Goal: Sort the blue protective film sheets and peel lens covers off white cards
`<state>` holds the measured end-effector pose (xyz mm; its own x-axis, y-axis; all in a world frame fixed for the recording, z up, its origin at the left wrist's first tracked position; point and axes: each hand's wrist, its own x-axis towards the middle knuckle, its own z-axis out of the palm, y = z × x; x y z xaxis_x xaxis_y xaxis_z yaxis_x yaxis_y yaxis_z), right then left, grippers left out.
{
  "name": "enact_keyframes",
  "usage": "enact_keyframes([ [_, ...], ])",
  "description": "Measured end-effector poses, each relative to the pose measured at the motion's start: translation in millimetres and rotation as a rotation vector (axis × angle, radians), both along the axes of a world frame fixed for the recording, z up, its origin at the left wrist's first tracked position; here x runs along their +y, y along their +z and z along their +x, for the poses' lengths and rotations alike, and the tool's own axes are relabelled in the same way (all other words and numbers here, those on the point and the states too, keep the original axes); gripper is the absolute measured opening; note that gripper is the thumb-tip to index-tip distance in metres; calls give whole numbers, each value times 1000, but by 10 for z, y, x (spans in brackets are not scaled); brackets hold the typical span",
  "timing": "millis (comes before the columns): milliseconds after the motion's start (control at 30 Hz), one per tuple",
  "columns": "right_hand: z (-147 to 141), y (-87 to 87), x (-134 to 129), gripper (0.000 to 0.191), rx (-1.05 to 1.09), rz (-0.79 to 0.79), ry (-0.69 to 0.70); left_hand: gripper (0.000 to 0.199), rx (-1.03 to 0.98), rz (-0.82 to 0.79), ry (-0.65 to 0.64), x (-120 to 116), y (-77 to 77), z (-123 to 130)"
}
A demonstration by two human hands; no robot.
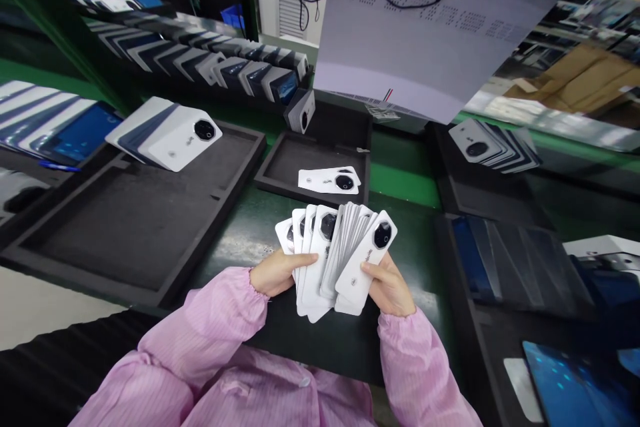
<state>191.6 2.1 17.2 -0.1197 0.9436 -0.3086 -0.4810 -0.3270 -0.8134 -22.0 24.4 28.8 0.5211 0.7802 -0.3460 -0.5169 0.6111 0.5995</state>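
A fanned stack of white phone back panels [345, 253] with round black camera areas is held between my two hands over the dark green table. My left hand [280, 271] grips the left side of the fan, its thumb across the front panels. At the right side, my right hand [391, 283] is closed on the stack, thumb pressed on the front panel. Just beyond the fan, two or so white panels [327, 181] lie in a small black tray [280, 170].
A large black tray [125, 213] at the left carries several white panels [175, 137]. Behind stand long rows of panels [200, 67]. A grey metal housing [420, 47] hangs ahead. Dark trays on the right hold more panels [493, 143] and blue-filmed pieces [565, 380].
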Motion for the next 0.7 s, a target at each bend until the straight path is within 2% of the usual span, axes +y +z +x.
enact_keyframes([
  [167, -51, -24, -7, 53, 4, -17, 51, 42, 29, -15, -19, -10, -50, 17],
  [267, -45, -36, -8, 56, 21, -17, 38, 46, 26, -78, -35, -2, -53, 10],
  [467, 69, -37, 11, 56, 23, 50, -112, 47, 66, -135, 68, 82, 38, -20],
  [600, 183, -16, 35, 55, 9, 85, -220, 45, 133, -90, 115, 311, 183, -41],
  [700, 238, -15, 35, 54, 27, 105, -266, 34, 173, -56, 105, 621, 303, 0],
])
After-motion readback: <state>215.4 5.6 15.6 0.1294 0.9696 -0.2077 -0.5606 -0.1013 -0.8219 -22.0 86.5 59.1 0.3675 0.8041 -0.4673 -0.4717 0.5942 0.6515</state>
